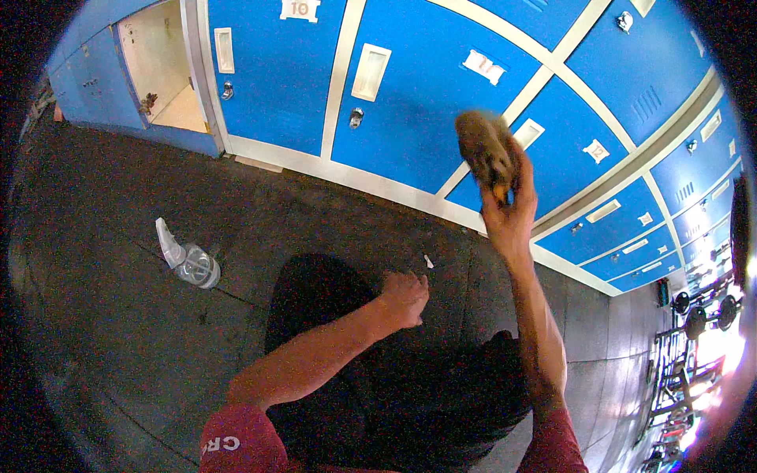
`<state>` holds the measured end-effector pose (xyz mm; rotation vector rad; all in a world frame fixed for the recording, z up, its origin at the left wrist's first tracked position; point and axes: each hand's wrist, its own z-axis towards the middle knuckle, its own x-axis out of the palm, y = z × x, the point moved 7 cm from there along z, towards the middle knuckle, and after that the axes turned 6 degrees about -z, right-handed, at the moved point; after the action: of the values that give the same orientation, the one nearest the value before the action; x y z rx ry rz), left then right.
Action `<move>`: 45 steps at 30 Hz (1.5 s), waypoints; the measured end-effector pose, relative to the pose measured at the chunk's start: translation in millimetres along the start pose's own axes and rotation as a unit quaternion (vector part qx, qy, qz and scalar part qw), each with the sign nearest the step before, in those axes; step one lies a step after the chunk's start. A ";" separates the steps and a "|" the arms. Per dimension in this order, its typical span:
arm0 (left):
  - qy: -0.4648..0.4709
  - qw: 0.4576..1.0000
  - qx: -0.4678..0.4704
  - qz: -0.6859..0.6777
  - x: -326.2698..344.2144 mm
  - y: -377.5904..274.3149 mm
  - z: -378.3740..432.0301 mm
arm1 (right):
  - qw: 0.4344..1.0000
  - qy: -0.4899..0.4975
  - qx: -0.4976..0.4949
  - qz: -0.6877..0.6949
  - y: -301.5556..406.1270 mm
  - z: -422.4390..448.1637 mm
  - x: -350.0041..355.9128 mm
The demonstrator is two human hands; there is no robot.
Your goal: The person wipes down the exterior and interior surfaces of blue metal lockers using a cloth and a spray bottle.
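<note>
My right hand (514,204) is raised in front of the blue locker doors and grips a bunched brown cloth (482,145). Motion blurs the cloth, and a small orange patch shows between my fingers. Whether it touches the locker door (408,124) behind it I cannot tell. My left hand (405,298) hangs low over my dark-clothed legs, back upward and fingers curled; its palm is hidden. Left of my knee, a clear plastic bottle (198,267) with a white spray head (168,241) is on the dark floor.
A locker compartment (171,71) at upper left stands open, with damaged edges. The lockers' pale base frame (384,186) meets the dark mat floor (118,195). A white scrap (429,261) lies near my left hand. Gym weights (695,322) and racks stand at far right.
</note>
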<state>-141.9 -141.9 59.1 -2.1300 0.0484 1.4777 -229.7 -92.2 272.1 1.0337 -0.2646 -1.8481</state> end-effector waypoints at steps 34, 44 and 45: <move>-0.055 0.991 0.053 0.108 99.9 -12.6 82.2 | 0.904 -0.068 -0.206 -0.368 -75.8 9.0 64.7; 0.116 0.975 -0.112 0.154 167.5 17.5 109.3 | 0.820 0.055 -0.397 -0.408 -77.5 26.1 94.6; 0.115 0.979 -0.095 0.139 145.7 0.1 97.4 | 0.836 0.009 -0.370 -0.404 -55.0 39.1 67.7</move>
<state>-167.7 -59.1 -93.3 -2.5255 0.3140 1.4255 -306.0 -129.5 228.2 0.6159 0.9931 -2.3506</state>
